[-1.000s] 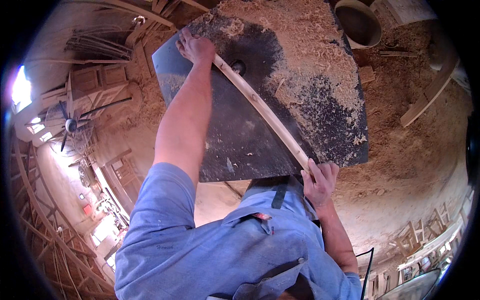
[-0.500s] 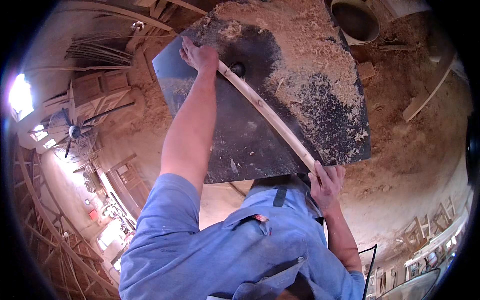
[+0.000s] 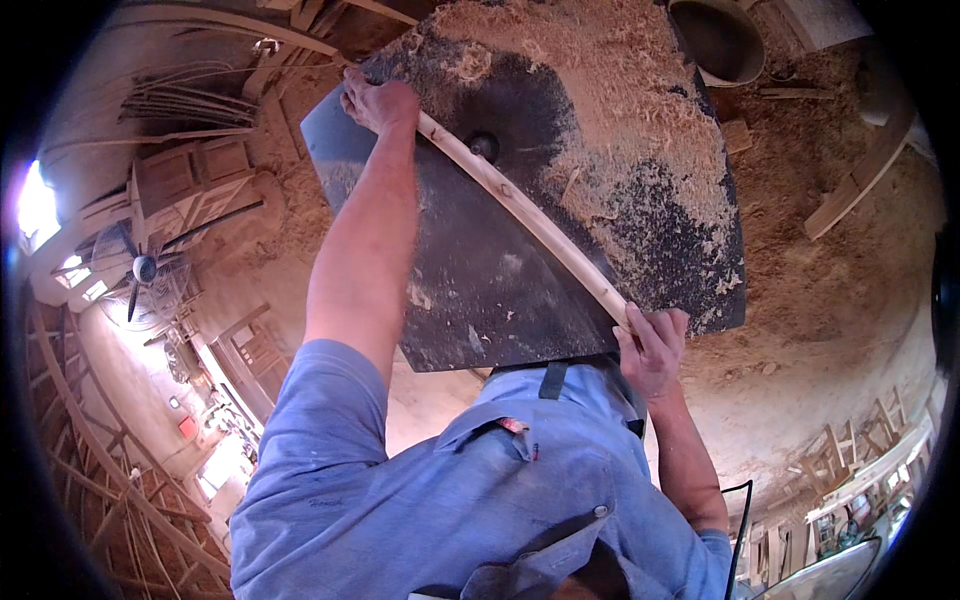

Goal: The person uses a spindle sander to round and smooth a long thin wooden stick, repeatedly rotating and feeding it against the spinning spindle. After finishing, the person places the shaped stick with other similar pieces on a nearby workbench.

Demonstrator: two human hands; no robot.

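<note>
A long, pale, slightly curved wooden strip (image 3: 520, 207) runs slantwise over a dark machine table (image 3: 470, 290). My left hand (image 3: 383, 103) is closed around its far left end, the fingertips reaching towards the table's left edge. At the near right end, my right hand (image 3: 652, 350) grips the strip by the table's front edge. A round dark spindle (image 3: 484, 147) rises from the tabletop just beyond the strip; whether the two touch I cannot tell. Wood shavings (image 3: 620, 90) lie thickly over the table's far and right parts.
A round tub (image 3: 718, 40) stands past the table's far right corner. Further right a plank (image 3: 860, 180) leans over the dusty floor. Off to the left are a standing fan (image 3: 145, 268) and a wooden cabinet (image 3: 190, 175).
The strip and my left hand have shifted slightly to the far left along the strip's line, past the spindle. My right hand has moved a little up and left with it.
</note>
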